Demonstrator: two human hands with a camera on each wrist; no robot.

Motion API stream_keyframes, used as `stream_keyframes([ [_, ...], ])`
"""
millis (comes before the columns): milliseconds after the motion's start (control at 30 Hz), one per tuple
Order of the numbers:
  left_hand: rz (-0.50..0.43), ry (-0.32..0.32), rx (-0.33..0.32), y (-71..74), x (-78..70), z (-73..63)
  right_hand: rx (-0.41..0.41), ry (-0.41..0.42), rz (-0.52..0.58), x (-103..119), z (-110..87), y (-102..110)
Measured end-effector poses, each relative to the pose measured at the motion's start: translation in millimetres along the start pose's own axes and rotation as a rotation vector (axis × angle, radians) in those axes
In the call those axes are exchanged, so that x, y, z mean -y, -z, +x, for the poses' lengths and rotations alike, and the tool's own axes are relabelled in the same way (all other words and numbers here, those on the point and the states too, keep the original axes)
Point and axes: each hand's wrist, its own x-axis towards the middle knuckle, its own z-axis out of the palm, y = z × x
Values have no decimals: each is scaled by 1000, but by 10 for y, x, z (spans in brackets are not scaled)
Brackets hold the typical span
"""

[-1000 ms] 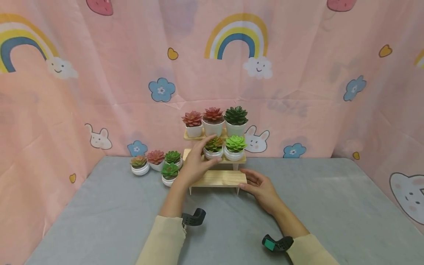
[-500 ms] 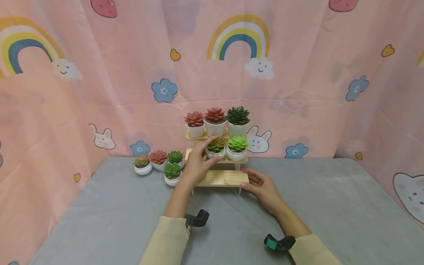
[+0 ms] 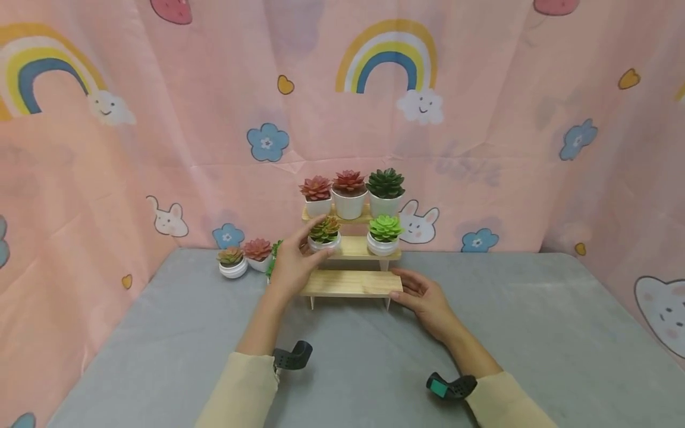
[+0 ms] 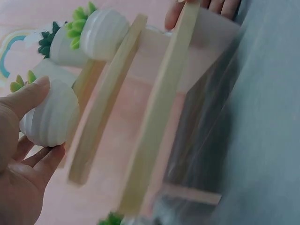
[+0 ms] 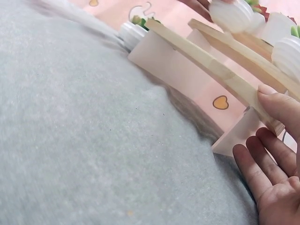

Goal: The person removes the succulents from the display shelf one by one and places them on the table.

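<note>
My left hand [image 3: 291, 264] holds a potted succulent [image 3: 325, 232] with orange-green leaves by its ribbed white pot [image 4: 54, 115], thumb on one side and fingers on the other. The pot is at the left part of the middle tier of a three-tier wooden plant stand [image 3: 353, 283]. With my right hand [image 3: 428, 302] I grip the right end of the stand's lowest board, thumb on its front edge [image 5: 272, 101] and fingers behind and below. A bright green succulent [image 3: 384, 235] stands at the right of the middle tier, a gap between the two pots.
On the top tier are two reddish succulents [image 3: 349, 193] and a dark green one [image 3: 385, 193]. Left of the stand, several more potted succulents [image 3: 232, 263] sit on the grey tablecloth [image 3: 160, 345], partly hidden by my left hand. A pink printed curtain [image 3: 481, 119] hangs behind.
My left hand has slid the orange-green succulent leftward along the middle tier, away from the bright green one. The right hand keeps its place on the lowest board.
</note>
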Motion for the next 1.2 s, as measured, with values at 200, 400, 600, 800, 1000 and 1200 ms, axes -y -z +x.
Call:
stream_keyframes([
  [200, 49, -3, -27, 330, -22, -98, -15, -14, -10, -13, 24, -20],
  [400, 105, 15, -68, 544, 20, -198, -2, -7, -16, 7, 20, -9],
  [600, 103, 77, -95, 676, 149, -310, -14, -9, -11, 9, 17, -9],
  [800, 144, 113, -152, 832, 267, -416, -8, -1, 2, 13, 13, -13],
  [1000, 100, 131, -187, 960, 374, -485, -4, 8, 4, 17, -3, -12],
  [1200, 93, 160, -185, 994, 512, -509, -2, 5, -14, 18, -1, 7],
])
